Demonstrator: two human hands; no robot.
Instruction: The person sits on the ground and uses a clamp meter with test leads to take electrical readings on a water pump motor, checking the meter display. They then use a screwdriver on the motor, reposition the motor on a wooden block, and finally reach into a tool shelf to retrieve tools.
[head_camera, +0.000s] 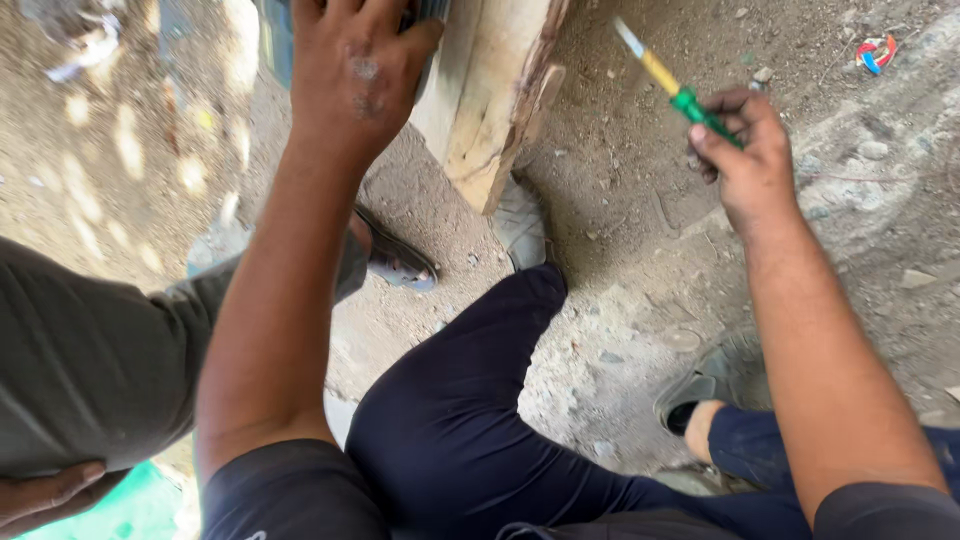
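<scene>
The head camera looks down at dusty, stony ground. The left hand lies flat, fingers spread, on a dark object at the top edge that leans against a wooden board; it presses on the object and grips nothing. The board stands tilted, its ragged lower end just above a grey shoe. The right hand is closed around the green handle of a screwdriver, whose yellow shaft and pale tip point up and to the left, well apart from the board. The person's leg in dark navy trousers bends between the two arms. At the left, another person's leg in grey trousers ends in a dark sandal, and that person's hand rests at the lower left corner.
</scene>
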